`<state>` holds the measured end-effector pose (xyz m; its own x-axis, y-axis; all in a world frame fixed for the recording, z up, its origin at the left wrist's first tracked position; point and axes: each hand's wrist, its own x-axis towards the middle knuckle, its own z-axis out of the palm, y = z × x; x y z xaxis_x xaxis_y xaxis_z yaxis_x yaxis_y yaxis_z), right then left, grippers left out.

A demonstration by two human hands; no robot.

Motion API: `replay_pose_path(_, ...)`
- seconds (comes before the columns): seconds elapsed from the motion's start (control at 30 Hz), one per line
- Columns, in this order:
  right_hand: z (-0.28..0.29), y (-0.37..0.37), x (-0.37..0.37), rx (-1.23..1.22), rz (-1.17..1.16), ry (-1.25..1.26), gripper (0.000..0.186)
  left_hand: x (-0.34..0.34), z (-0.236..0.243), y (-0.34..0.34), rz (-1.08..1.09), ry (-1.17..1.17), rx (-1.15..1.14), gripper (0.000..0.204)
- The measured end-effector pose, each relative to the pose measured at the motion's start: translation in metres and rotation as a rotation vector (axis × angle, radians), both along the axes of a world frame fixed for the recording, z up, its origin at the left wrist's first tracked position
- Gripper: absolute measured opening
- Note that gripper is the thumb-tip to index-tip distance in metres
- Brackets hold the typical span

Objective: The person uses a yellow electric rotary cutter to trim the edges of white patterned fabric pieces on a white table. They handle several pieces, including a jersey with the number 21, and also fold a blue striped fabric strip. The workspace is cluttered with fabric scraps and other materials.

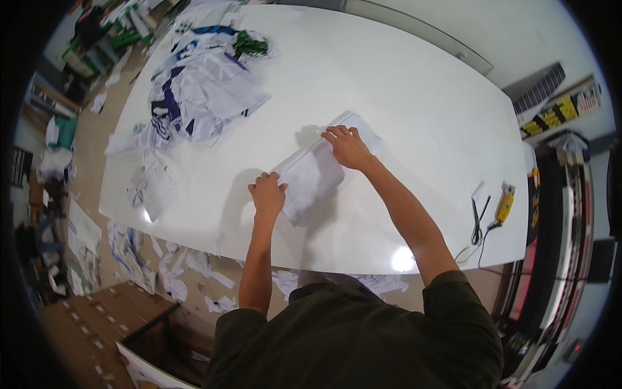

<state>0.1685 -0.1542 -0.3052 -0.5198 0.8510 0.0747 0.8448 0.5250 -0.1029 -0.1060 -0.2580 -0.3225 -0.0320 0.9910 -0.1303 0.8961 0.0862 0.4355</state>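
In front of me on the white table (414,91) lies a folded piece of white, faintly striped fabric (314,181), slanting from lower left to upper right. My left hand (267,193) grips its left end, fingers curled over the far edge and thumb on the near side. Nearer the right end, my right hand (348,148) holds the same far edge with bent fingers. The fabric's underside and the fingertips beneath its edge are hidden.
A heap of white, purple and green fabric pieces (207,91) covers the table's far left. Papers with scissors (139,191) lie at the left edge. A yellow corded tool (505,204) and a black pen-like tool (478,220) rest at right. Fabric scraps (172,272) litter the floor.
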Motion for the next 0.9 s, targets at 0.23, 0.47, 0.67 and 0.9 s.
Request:
replay_pose_path(0.23, -0.002, 0.057, -0.011, -0.150, 0.281, -0.321, 0.037, 0.016, 0.021, -0.041, -0.128, -0.222, 0.270, 0.025)
replay_pose_path(0.47, 0.014, 0.062, 0.039, -0.104, 0.370, -0.249, 0.029, 0.038, 0.034, -0.075, -0.235, -0.362, 0.153, 0.024)
replay_pose_path(0.67, 0.043, 0.024, 0.087, -0.169, 0.394, -0.310, 0.019, 0.040, 0.031, -0.105, -0.322, -0.367, 0.208, 0.028)
replay_pose_path(0.9, 0.028, -0.060, 0.150, -0.283, 0.378, -0.285, 0.024, 0.061, 0.018, -0.141, -0.493, -0.380, 0.110, 0.033)
